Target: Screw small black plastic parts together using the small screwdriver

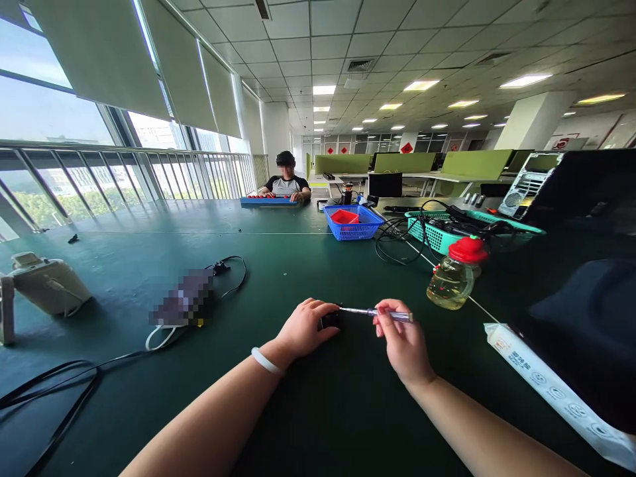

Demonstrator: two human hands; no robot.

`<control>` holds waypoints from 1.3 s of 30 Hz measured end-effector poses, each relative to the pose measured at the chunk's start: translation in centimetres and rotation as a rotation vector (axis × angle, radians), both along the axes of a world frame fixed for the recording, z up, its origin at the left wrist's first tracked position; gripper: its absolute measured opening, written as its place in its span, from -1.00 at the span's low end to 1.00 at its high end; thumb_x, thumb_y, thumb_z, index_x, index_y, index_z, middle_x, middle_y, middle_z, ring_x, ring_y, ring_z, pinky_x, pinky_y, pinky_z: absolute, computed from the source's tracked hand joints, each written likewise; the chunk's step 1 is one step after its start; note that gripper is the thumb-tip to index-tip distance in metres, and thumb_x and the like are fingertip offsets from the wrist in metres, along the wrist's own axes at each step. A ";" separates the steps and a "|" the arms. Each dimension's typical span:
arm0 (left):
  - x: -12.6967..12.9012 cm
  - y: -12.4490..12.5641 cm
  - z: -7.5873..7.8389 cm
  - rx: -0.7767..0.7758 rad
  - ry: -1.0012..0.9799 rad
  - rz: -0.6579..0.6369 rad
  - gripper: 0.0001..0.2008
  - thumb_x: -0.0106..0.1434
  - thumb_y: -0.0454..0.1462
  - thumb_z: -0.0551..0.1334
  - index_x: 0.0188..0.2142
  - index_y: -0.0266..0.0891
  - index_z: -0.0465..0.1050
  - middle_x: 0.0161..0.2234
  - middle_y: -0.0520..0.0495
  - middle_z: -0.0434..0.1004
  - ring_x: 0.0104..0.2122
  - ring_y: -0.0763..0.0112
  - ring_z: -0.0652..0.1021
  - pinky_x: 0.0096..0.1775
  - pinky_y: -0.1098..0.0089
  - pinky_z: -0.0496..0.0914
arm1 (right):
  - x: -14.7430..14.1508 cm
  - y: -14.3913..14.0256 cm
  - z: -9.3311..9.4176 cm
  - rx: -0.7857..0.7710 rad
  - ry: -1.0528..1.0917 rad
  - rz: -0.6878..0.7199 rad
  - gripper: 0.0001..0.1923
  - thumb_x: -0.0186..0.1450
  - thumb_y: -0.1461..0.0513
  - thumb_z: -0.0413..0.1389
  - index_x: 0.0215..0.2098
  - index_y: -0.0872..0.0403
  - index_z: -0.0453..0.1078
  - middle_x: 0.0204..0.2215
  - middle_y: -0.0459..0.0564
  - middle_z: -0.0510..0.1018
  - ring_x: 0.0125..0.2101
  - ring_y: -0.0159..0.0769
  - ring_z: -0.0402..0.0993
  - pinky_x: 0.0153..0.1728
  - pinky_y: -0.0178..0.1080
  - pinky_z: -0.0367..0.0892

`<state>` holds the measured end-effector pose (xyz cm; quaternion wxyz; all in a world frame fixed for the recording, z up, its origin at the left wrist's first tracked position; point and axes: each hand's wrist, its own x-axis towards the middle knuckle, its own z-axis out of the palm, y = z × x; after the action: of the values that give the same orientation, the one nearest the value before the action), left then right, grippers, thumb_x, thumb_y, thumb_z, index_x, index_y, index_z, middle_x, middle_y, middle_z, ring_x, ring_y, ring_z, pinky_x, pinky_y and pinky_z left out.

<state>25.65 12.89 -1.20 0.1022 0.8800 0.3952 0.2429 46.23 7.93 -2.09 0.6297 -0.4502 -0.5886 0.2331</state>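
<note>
My left hand (307,328), with a white band on its wrist, is closed around a small black object (330,321) just above or on the dark green table (318,411). Fingers cover most of that object, so its kind cannot be made out. A slim screwdriver (365,311) with a clear handle is pinched between the thumb and fingers of my right hand (405,341). Its metal shaft points left, and the tip meets the black object near my left fingertips.
Ahead are a blue basket (354,228) and a teal basket (437,238) of cables. A red-lidded bottle (454,281) and a white packet (556,391) lie to the right. Leftward are a blurred device (183,298), a cable and a beige container (52,285). Another person (287,182) sits across.
</note>
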 end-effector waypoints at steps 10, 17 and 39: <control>0.0 -0.1 0.4 0.011 -0.037 0.434 -0.63 0.29 -0.19 0.15 0.09 -0.08 0.42 -0.04 -0.11 0.50 -0.13 0.26 0.55 -0.04 0.27 0.41 | -0.1 0.5 -0.3 -0.112 0.101 -0.011 -0.75 0.30 0.03 0.09 -0.26 0.04 0.34 -0.47 -0.12 0.41 -0.55 -0.39 0.34 -0.47 -0.29 0.33; 0.0 0.2 0.0 -0.107 0.135 0.501 -0.64 0.31 -0.19 0.07 0.02 -0.05 0.52 -0.08 -0.12 0.42 -0.18 0.29 0.55 -0.08 0.31 0.40 | 0.0 0.6 -0.8 -0.111 0.020 0.020 -0.75 0.34 0.01 0.05 -0.24 0.01 0.34 -0.47 -0.11 0.41 -0.54 -0.37 0.33 -0.51 -0.31 0.30; 0.5 -0.3 -0.7 -0.001 0.068 -0.053 -0.66 0.22 -0.05 0.28 -0.03 -0.04 0.45 0.03 -0.09 0.44 0.08 0.13 0.39 0.14 0.04 0.26 | -0.2 1.1 -1.1 -0.147 -0.101 -0.031 -0.71 0.28 -0.01 0.05 -0.27 0.03 0.37 -0.46 -0.07 0.44 -0.49 -0.30 0.37 -0.44 -0.26 0.31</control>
<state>26.20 12.55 -1.94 0.0956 0.8979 0.3751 0.2096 46.07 9.04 -3.15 0.5678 -0.5154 -0.5940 0.2430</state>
